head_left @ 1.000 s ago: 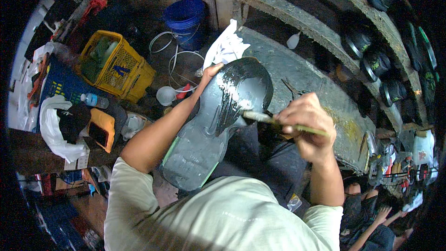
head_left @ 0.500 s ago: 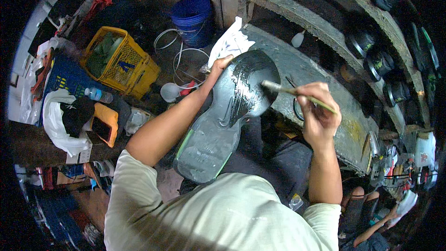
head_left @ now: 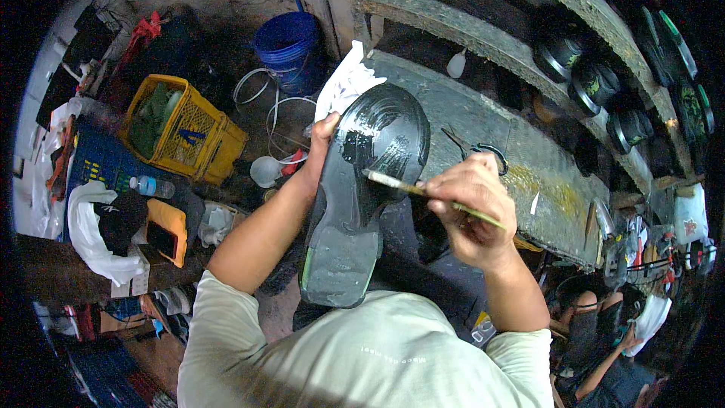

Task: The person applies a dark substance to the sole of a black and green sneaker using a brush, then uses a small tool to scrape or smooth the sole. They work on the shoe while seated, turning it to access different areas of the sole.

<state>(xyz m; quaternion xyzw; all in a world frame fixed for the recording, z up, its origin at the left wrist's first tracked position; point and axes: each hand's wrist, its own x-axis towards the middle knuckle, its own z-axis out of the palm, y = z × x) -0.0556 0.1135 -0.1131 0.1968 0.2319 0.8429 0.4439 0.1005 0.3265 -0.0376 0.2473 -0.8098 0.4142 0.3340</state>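
A: Head view. State the position of the sole.

B: The black shoe sole (head_left: 349,208) is in front of the torso, wide end away from the person, heel end by the shirt (head_left: 362,355). The wide end is glossy and streaked.

A: State of each hand?

B: The left hand (head_left: 323,128) grips the sole's edge at the wide end. The right hand (head_left: 476,202) is closed around a brush (head_left: 411,190), its bristles at the sole's middle (contact cannot be confirmed).

A: Surroundings?

B: A grey counter (head_left: 476,115) lies beyond the sole. A blue bucket (head_left: 287,44) and yellow crate (head_left: 195,140) stand to the left.
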